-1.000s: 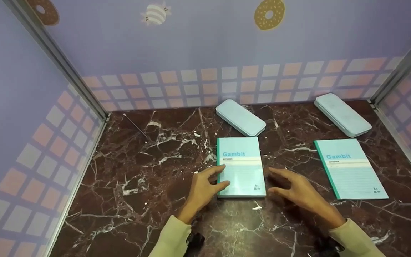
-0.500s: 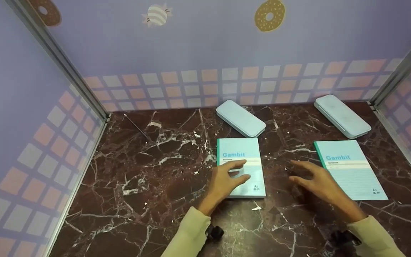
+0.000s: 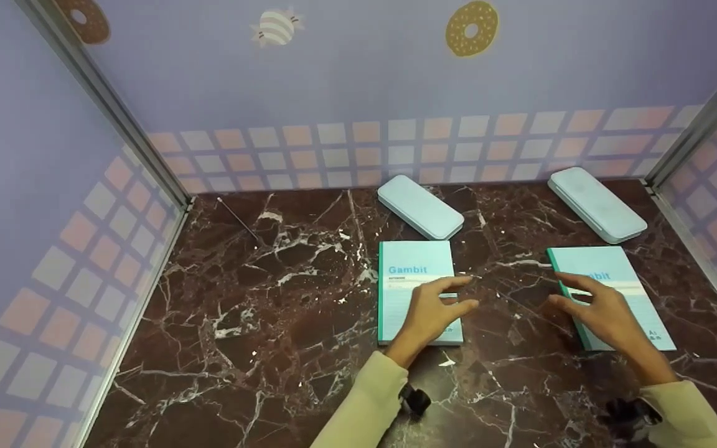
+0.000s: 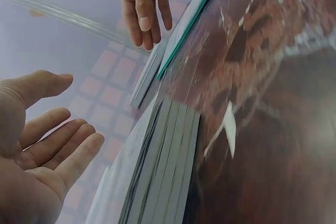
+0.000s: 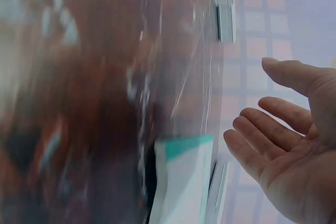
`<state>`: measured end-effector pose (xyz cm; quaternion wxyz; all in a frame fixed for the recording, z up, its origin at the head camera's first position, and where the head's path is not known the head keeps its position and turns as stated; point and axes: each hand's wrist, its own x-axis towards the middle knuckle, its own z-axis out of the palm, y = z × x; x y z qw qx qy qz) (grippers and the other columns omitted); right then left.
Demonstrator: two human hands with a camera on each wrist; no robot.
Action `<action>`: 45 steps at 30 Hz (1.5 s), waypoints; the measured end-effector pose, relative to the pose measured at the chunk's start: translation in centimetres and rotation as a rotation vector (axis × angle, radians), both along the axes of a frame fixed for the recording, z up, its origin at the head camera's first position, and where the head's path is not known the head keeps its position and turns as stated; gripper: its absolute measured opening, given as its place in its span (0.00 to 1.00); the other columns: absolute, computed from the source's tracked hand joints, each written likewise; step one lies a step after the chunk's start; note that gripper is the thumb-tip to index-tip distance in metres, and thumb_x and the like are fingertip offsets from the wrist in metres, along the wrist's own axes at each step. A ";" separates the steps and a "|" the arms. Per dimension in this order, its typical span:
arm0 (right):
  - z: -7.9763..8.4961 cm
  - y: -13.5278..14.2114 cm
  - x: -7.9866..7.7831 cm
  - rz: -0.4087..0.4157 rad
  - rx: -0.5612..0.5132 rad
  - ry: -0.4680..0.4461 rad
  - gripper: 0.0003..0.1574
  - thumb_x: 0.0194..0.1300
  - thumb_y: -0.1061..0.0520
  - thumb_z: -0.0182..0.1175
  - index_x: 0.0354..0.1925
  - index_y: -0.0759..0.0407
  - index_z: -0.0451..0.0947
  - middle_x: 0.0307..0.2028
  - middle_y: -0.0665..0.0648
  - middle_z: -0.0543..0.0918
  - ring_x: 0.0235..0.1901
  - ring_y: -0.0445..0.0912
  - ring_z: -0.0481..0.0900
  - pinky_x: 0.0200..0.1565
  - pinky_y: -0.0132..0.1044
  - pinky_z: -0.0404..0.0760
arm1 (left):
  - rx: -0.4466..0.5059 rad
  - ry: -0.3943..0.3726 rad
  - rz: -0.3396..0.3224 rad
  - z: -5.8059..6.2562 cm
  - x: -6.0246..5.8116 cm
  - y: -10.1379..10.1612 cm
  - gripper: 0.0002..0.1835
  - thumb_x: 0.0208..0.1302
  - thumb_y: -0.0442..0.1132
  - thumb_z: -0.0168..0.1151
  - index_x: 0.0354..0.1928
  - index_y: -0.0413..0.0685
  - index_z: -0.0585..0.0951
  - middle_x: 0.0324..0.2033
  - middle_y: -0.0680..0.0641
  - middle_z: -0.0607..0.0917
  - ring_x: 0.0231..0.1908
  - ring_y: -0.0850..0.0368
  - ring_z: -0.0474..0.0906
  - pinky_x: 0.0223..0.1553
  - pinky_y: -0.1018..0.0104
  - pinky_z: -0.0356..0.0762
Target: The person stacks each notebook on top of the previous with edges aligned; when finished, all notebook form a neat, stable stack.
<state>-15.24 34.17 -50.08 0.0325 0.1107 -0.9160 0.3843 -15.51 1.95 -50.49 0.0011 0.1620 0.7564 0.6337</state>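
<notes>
My left hand point(image 3: 431, 309) is over the lower right part of a stack of notebooks point(image 3: 399, 305), whose top cover reads "Gambit" beside a green spine. Its fingers are spread loosely, holding nothing; the left wrist view shows the layered edges of the stack point(image 4: 165, 166) below the hand point(image 4: 47, 145). Over the spine side of a second Gambit notebook point(image 3: 635, 298) hovers my right hand point(image 3: 604, 311), fingers relaxed and nothing in them. In the right wrist view that hand point(image 5: 289, 129) is above the notebook's green-cornered end point(image 5: 184, 177).
Behind the stack lies a pale blue pencil case point(image 3: 421, 206), and a similar case point(image 3: 598, 204) sits at the back right. A thin dark stick point(image 3: 237, 219) lies at the back left of the marble table point(image 3: 259, 373). Patterned walls enclose the back and sides.
Both hands have moved to the right: the left from the stack's spine side across its cover, the right from beside the stack to over the second notebook. The notebooks and cases have stayed put.
</notes>
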 end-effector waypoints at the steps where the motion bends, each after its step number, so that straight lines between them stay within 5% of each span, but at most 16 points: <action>1: -0.1 0.4 0.0 -0.011 0.001 0.000 0.37 0.76 0.55 0.68 0.73 0.70 0.71 0.66 0.80 0.74 0.59 0.78 0.77 0.54 0.69 0.80 | 0.007 -0.004 0.001 -0.1 -0.1 0.4 0.22 0.67 0.35 0.77 0.61 0.40 0.87 0.56 0.44 0.88 0.58 0.43 0.85 0.56 0.60 0.85; 9: -0.6 3.4 -0.1 -0.093 0.011 -0.044 0.37 0.77 0.50 0.66 0.74 0.70 0.71 0.66 0.81 0.74 0.57 0.78 0.78 0.51 0.66 0.81 | 0.059 -0.053 0.006 -0.5 -0.4 3.8 0.21 0.63 0.32 0.79 0.58 0.37 0.88 0.53 0.40 0.89 0.52 0.42 0.88 0.52 0.65 0.86; 12: -0.7 4.3 -0.2 -0.119 0.014 -0.051 0.38 0.77 0.49 0.67 0.73 0.70 0.72 0.65 0.81 0.74 0.57 0.79 0.78 0.46 0.44 0.88 | 0.062 -0.079 0.006 -0.6 -0.5 5.0 0.21 0.63 0.33 0.79 0.57 0.39 0.88 0.52 0.41 0.89 0.50 0.46 0.89 0.50 0.71 0.85; 15: -0.9 5.3 -0.1 -0.143 0.012 -0.049 0.37 0.77 0.48 0.67 0.72 0.70 0.73 0.65 0.82 0.74 0.57 0.79 0.78 0.39 0.19 0.77 | 0.051 -0.104 0.009 -0.7 -0.5 6.1 0.20 0.62 0.34 0.80 0.56 0.43 0.89 0.51 0.44 0.90 0.47 0.53 0.90 0.47 0.76 0.84; 18: -1.2 6.2 -0.1 -0.171 0.027 -0.039 0.37 0.77 0.48 0.67 0.71 0.72 0.73 0.64 0.82 0.74 0.56 0.79 0.78 0.37 0.14 0.69 | 0.020 -0.115 0.016 -0.8 -0.4 7.1 0.20 0.62 0.36 0.80 0.56 0.46 0.90 0.51 0.47 0.91 0.47 0.56 0.89 0.46 0.77 0.83; 21: -1.3 7.1 0.0 -0.207 0.054 -0.036 0.38 0.77 0.47 0.67 0.71 0.72 0.73 0.64 0.82 0.74 0.56 0.79 0.78 0.39 0.23 0.75 | -0.010 -0.122 0.033 -1.0 -0.5 8.0 0.20 0.62 0.38 0.81 0.56 0.48 0.90 0.49 0.51 0.91 0.47 0.58 0.89 0.44 0.78 0.82; 24: -1.5 7.9 0.2 -0.225 0.087 -0.040 0.39 0.77 0.47 0.66 0.71 0.73 0.72 0.65 0.83 0.73 0.56 0.80 0.77 0.48 0.50 0.84 | -0.016 -0.139 0.057 -1.2 -0.6 9.0 0.19 0.61 0.40 0.82 0.55 0.51 0.91 0.48 0.57 0.91 0.46 0.61 0.88 0.43 0.78 0.82; 27: -1.8 8.6 0.4 -0.234 0.125 -0.040 0.38 0.78 0.49 0.65 0.71 0.76 0.70 0.65 0.85 0.70 0.55 0.82 0.76 0.49 0.75 0.75 | -0.001 -0.182 0.072 -1.6 -0.7 9.8 0.19 0.61 0.41 0.82 0.54 0.54 0.91 0.46 0.60 0.91 0.46 0.65 0.87 0.43 0.77 0.82; 37: -2.9 10.1 1.4 -0.297 0.175 -0.062 0.38 0.80 0.52 0.63 0.70 0.82 0.66 0.65 0.88 0.66 0.62 0.84 0.64 0.55 0.79 0.65 | -0.006 -0.269 0.046 -2.5 -0.9 11.7 0.19 0.62 0.41 0.81 0.56 0.53 0.91 0.47 0.58 0.91 0.47 0.67 0.86 0.45 0.75 0.83; 45: -3.0 10.7 1.7 -0.337 0.215 -0.052 0.35 0.77 0.56 0.65 0.67 0.82 0.69 0.61 0.88 0.71 0.54 0.83 0.72 0.47 0.75 0.73 | 0.033 -0.311 0.041 -3.3 -1.0 12.9 0.18 0.60 0.37 0.82 0.53 0.51 0.91 0.44 0.57 0.91 0.44 0.67 0.87 0.42 0.75 0.84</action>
